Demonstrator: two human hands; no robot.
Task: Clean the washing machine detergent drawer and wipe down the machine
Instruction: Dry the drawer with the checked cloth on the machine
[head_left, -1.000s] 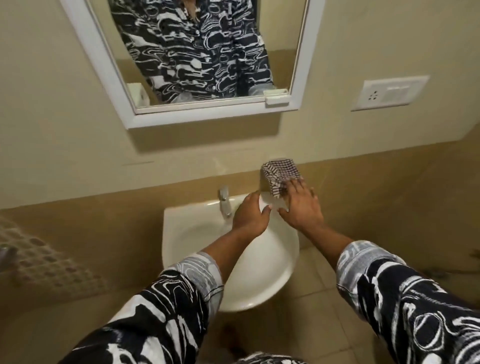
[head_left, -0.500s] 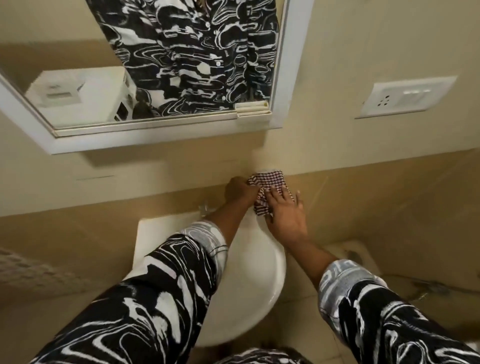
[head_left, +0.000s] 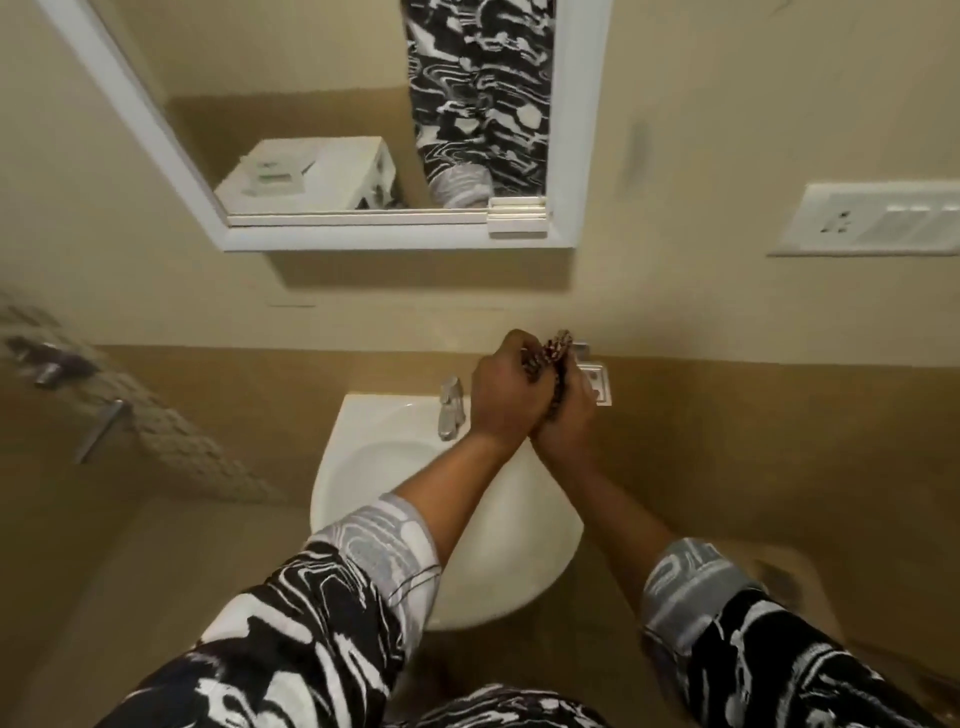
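A dark red and white checked cloth (head_left: 555, 347) is bunched up between both hands above the back right corner of a white wash basin (head_left: 363, 467). My left hand (head_left: 501, 387) grips the cloth from the left. My right hand (head_left: 569, 415) grips it from the right, wrists pressed together. Most of the cloth is hidden inside the fists. A white washing machine (head_left: 317, 174) shows only as a reflection in the mirror.
A chrome tap (head_left: 451, 408) stands at the basin's back edge, just left of my hands. A small white wall holder (head_left: 597, 382) sits behind my right hand. The white-framed mirror (head_left: 395, 236) hangs above, a switch plate (head_left: 872, 218) to its right, metal fittings (head_left: 67, 384) on the left wall.
The cloth lay flat on the basin's back corner under my right hand. Both hands have since closed on it, bunched it up and lifted it. The view has tilted.
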